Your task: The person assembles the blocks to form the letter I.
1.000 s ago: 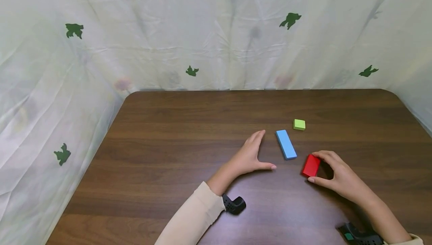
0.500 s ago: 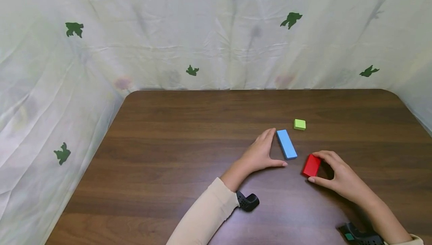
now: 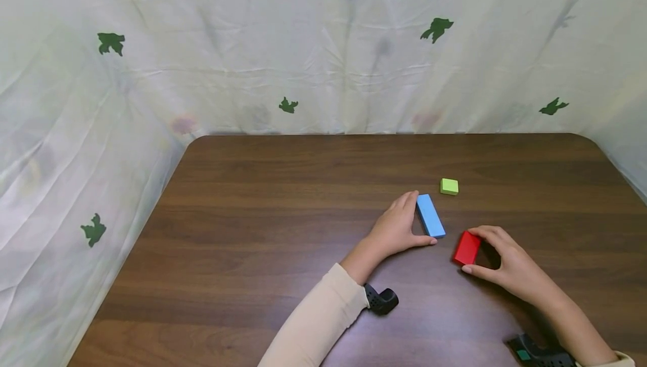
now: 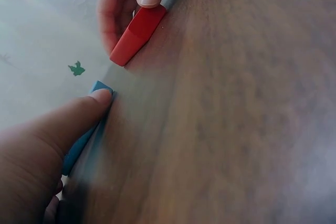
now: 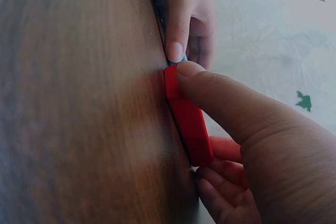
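A blue rectangular block (image 3: 431,216) lies flat on the wooden table. My left hand (image 3: 393,231) spans its length, thumb at the near end and fingertips at the far end. In the left wrist view the thumb meets the end of the blue block (image 4: 81,148); the other fingers are mostly hidden. To the right, my right hand (image 3: 505,257) holds a red block (image 3: 466,248) the same way, between thumb and fingers. The right wrist view shows the thumb on one end of the red block (image 5: 189,121), which rests on the tabletop.
A small light green block (image 3: 449,186) sits behind the blue one. The brown table (image 3: 283,187) has a pale curtain (image 3: 323,46) with green bird shapes behind it. Black wrist cameras, such as the left one (image 3: 381,299), hang near the tabletop.
My left hand has moved right to the blue block, and its thumb and fingertips have come to the block's two ends. The right hand and red block stay in place.
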The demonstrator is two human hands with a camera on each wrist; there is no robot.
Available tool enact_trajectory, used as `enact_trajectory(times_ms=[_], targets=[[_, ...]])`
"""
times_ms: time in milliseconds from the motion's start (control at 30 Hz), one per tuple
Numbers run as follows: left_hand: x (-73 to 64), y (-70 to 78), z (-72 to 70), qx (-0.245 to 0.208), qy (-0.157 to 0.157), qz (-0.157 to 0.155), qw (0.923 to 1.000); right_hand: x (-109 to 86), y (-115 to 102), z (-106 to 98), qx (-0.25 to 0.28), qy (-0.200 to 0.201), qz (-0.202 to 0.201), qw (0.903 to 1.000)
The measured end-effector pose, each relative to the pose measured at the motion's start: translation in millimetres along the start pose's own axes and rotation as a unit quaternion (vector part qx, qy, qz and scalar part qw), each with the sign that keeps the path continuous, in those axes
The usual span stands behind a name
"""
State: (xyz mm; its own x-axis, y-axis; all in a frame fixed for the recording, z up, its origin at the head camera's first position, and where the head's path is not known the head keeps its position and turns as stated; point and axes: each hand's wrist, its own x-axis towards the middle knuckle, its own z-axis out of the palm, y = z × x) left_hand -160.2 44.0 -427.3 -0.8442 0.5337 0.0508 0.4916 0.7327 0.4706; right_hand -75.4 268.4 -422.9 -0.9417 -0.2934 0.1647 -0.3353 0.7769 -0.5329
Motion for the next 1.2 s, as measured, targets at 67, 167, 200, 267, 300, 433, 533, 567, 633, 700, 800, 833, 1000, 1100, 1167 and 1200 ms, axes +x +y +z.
enact_trajectory(times_ms=[67,167,200,267,300,433,533,567,633,700,800,833,1000,1100,1167,1200], targets=[[-0.1,0.7,-0.2,-0.001,0.002,-0.001,1.0,-0.3,0.1,-0.1,-0.001,0.001,-0.001,1.0],[-0.7,0.8,-1.0,-0.009,0.005,-0.001,0.9999,-0.3,-0.1,-0.2,0.001,0.0,0.0,1.0],[-1.1,0.7,-1.2,-0.013,0.005,0.0,0.9999,-0.3,-0.3,-0.2,0.001,0.0,0.0,1.0],[-2.0,-0.2,-2.0,-0.019,0.007,0.002,0.9998,-0.1,-0.9,0.0,0.003,-0.002,0.003,1.0],[-2.4,-0.6,-2.5,-0.02,0.009,0.005,0.9997,-0.1,-1.3,0.1,0.004,-0.003,0.005,1.0],[-4.1,-1.3,-6.9,-0.022,0.02,0.02,0.9993,-0.3,-2.6,-0.2,0.008,-0.008,0.012,0.9999],[-6.3,-1.5,-12.6,-0.026,0.029,0.031,0.9988,-0.6,-2.7,-0.2,0.007,-0.008,0.012,0.9999],[-7.1,-1.7,-14.6,-0.028,0.031,0.034,0.9986,-0.6,-2.5,-0.2,0.006,-0.007,0.011,0.9999],[-8.7,-2.5,-18.1,-0.031,0.034,0.039,0.9982,-0.5,-2.0,0.3,0.004,-0.004,0.009,0.9999],[-10.5,-3.4,-21.4,-0.032,0.038,0.045,0.9978,-0.5,-1.1,0.6,0.002,-0.001,0.006,1.0],[-13.0,-4.9,-25.6,-0.031,0.047,0.058,0.9967,-0.7,-0.6,1.0,0.002,0.001,0.005,1.0],[-13.9,-5.6,-27.0,-0.03,0.051,0.063,0.9963,-0.8,-0.6,1.0,0.002,0.001,0.005,1.0],[-19.2,-13.6,-33.9,-0.034,0.064,0.074,0.9946,-1.1,0.0,0.7,0.005,0.001,0.001,1.0],[-23.3,-20.5,-38.5,-0.043,0.064,0.074,0.9942,-1.3,0.7,0.5,0.008,0.005,-0.005,0.9999],[-26.1,-25.6,-41.5,-0.05,0.062,0.072,0.9942,-1.3,1.1,0.3,0.011,0.007,-0.009,0.9999],[-27.6,-28.2,-43.1,-0.054,0.061,0.071,0.9941,-1.3,1.2,0.3,0.011,0.008,-0.011,0.9999]])
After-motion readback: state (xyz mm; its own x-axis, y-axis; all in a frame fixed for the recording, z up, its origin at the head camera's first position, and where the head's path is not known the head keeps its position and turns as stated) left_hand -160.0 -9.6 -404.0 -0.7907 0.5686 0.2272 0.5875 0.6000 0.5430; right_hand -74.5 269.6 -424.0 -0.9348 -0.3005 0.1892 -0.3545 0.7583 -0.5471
